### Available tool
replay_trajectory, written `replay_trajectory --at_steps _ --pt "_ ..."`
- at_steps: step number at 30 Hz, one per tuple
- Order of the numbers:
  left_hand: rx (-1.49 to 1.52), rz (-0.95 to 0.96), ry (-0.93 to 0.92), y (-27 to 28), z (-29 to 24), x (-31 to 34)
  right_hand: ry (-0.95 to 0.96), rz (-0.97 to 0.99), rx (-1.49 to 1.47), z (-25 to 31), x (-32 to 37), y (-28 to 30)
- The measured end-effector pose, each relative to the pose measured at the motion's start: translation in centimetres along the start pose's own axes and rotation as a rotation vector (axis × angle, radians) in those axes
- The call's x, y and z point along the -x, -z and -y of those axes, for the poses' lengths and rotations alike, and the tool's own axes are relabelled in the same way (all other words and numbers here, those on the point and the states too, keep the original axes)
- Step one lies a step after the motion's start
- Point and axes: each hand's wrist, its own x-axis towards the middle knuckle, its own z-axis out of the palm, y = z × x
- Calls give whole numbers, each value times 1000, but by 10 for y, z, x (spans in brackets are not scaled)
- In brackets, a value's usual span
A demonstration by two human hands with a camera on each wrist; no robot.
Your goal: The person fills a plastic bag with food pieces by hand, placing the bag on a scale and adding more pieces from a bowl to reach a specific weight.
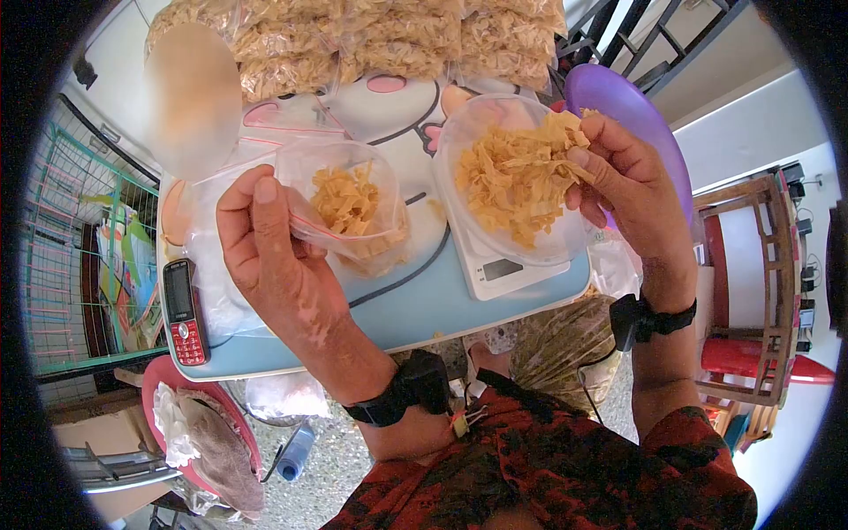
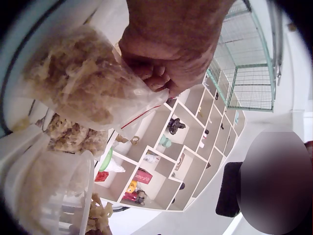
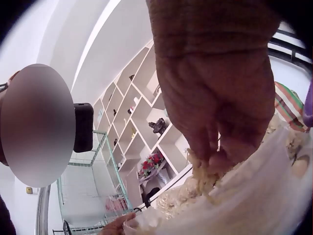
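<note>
"Hands?"
"Left hand (image 1: 287, 252) pinches the bag (image 1: 395, 212) at its rim; right hand (image 1: 632, 181), apart, grips dried flakes (image 1: 555, 139) over the tub (image 1: 554, 245) on the scale (image 1: 508, 281)."
"Step?"
"Apparently portioning by weight; next move likely calls for the bag mouth held wide."

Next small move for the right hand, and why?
Probably carry the pinched flakes across to the bag and drop them in. The right hand already grips them above the bowl on the scale, while the left hand holds the bag, mouth open and partly filled, right beside it.
</note>
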Motion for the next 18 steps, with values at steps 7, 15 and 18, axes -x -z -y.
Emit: replay_trajectory --at_steps 7,15,18 --pt "-8 -27 8 -1 -1 0 18 -49 -142 -5 0 -9" --pt "-20 -52 9 -3 -2 0 -42 -95 -60 -8 -2 -5" --pt "-16 -34 12 -2 -3 1 26 -78 -94 -15 -4 0"
